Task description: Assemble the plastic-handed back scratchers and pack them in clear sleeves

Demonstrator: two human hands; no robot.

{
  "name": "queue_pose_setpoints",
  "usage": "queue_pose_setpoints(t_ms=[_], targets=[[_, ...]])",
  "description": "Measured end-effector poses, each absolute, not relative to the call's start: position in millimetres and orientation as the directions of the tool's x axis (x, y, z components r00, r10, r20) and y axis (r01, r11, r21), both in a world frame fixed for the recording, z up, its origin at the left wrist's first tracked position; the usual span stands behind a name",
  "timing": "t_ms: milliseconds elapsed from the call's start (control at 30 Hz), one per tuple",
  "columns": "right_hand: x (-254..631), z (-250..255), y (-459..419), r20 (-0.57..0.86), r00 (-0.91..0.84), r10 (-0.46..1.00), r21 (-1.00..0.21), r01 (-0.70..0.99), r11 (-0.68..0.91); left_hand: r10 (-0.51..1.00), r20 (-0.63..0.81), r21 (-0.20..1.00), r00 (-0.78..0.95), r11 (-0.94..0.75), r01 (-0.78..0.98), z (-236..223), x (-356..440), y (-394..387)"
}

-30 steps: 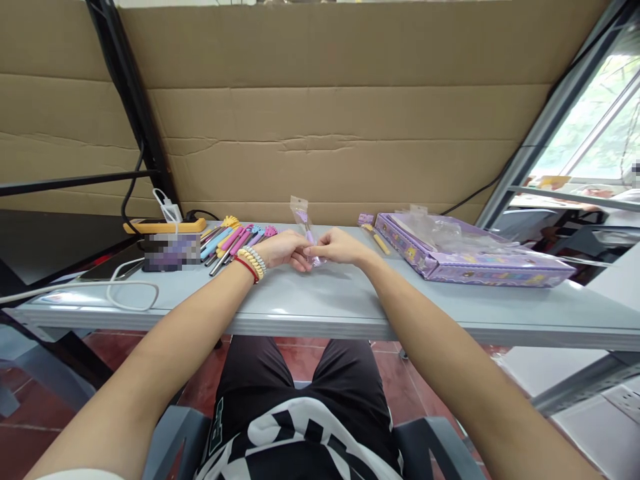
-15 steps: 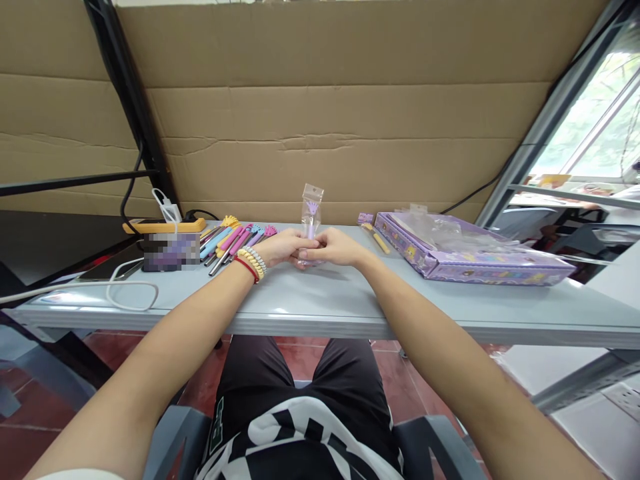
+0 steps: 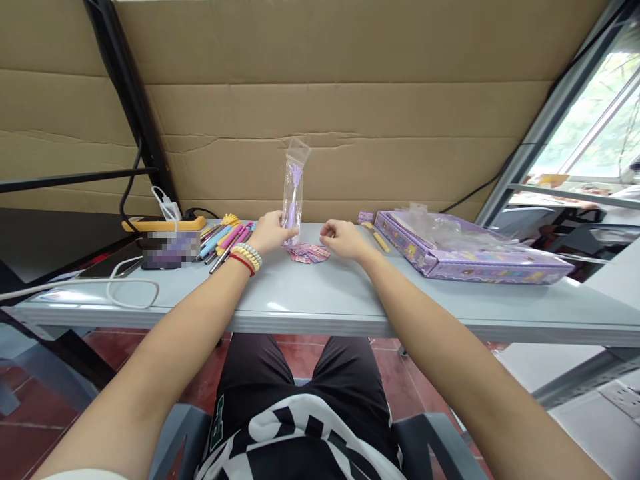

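My left hand (image 3: 271, 231) is closed around the lower end of a clear plastic bag (image 3: 297, 157), held upright. Inside it shows a purple back scratcher (image 3: 294, 193) with a finger-shaped head at the top. Below the bag, several small pink printed cards (image 3: 309, 253) lie in a loose pile on the table. Just right of the cards is my right hand (image 3: 343, 239), its fingers curled in, with nothing visible between them. Left of my left hand lies a bunch of coloured back scratchers (image 3: 225, 241) with metal rods, partly hidden by that hand.
On the right, a purple printed box (image 3: 495, 265) carries crumpled clear plastic (image 3: 450, 233). A yellow bagged back scratcher (image 3: 376, 237) lies beside it. At left are a phone (image 3: 110, 263), a white cable (image 3: 133, 307) and a yellow-cased item (image 3: 187, 225). Cardboard (image 3: 350, 113) stands behind.
My hands have come apart. My left hand has raised the bag with the purple back scratcher and moved it slightly left; my right hand has let go. The pink cards now show on the table.
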State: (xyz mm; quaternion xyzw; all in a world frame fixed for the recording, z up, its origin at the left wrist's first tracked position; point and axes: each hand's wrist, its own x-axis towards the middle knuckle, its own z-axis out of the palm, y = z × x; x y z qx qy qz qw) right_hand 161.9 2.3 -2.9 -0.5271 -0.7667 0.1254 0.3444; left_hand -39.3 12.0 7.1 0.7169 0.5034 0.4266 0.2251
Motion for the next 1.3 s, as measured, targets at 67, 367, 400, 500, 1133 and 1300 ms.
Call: queue_pose_setpoints(t_ms=[67,367,400,500,1133,1300], targets=[[164.6,-7.3,7.8,0.339,-0.229,0.912,-0.428,0.826,0.366,0.876,0.473,0.573,0.092,-0.385,0.723,7.9,-40.4,12.2],[168.6,-16.9,17.4,0.077,-0.232,0.97,-0.372,0.896,0.244,0.841,0.514,0.402,0.166,-0.408,0.82,7.0,-41.0,12.1],[168.7,-17.3,17.7,0.083,-0.223,0.971,-0.381,0.893,0.238,0.84,0.514,0.397,0.172,-0.411,0.82,6.7,-41.3,12.3],[169.2,-18.0,18.4,0.099,-0.218,0.971,-0.388,0.89,0.239,0.839,0.511,0.38,0.187,-0.415,0.827,5.7,-41.8,12.7],[127.6,-29.9,13.5,0.197,-0.271,0.942,-0.159,0.94,0.303,0.826,0.518,0.295,0.222,-0.416,0.86,3.2,-43.1,16.8],[126.5,-33.2,15.6,0.255,-0.273,0.928,-0.182,0.928,0.324,0.83,0.515,0.284,0.216,-0.403,0.87,4.4,-42.1,15.7]])
